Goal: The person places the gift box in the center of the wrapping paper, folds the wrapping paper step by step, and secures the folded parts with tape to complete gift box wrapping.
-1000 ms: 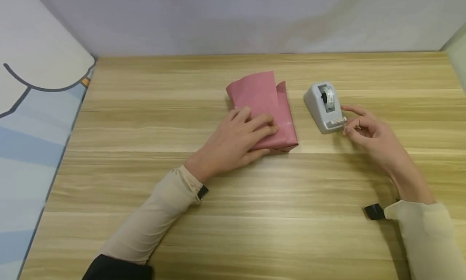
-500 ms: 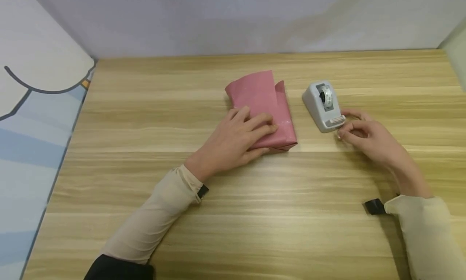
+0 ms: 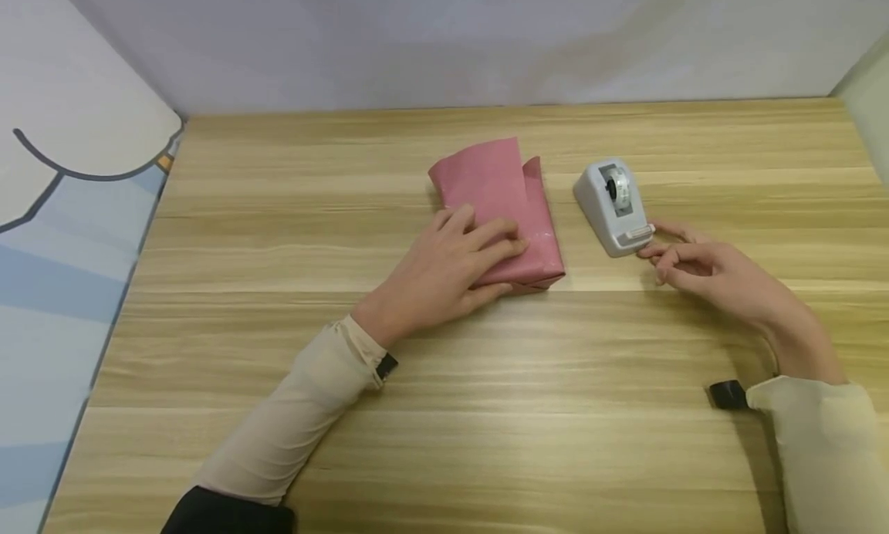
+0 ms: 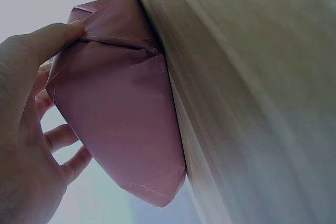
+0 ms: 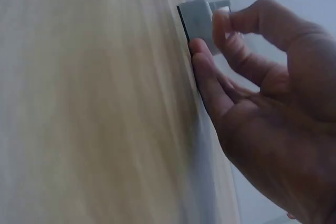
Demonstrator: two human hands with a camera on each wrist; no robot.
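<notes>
A pink paper-wrapped package (image 3: 489,175) lies on the table, one end of its paper open and loose at the far side. My left hand (image 3: 444,268) holds it, fingers over the top; in the left wrist view the thumb (image 4: 65,32) presses the folded end. A grey tape dispenser (image 3: 603,210) with a roll of clear tape (image 3: 620,188) stands right of the package. By its cutter, my right hand (image 3: 729,279) has thumb and index finger pinched together. A small glint of clear tape (image 5: 225,10) shows at those fingertips; its extent is unclear. Other fingers rest beside the dispenser's base.
The wood-grain table (image 3: 486,426) runs back to a pale wall (image 3: 417,40). A panel with a cartoon print (image 3: 62,287) borders the left edge. Black wrist straps (image 3: 728,395) show at the sleeves.
My right hand has shifted slightly toward me, its pinched fingertips moving just below the dispenser's cutter, with other fingers now against the base. The left hand and package have stayed put.
</notes>
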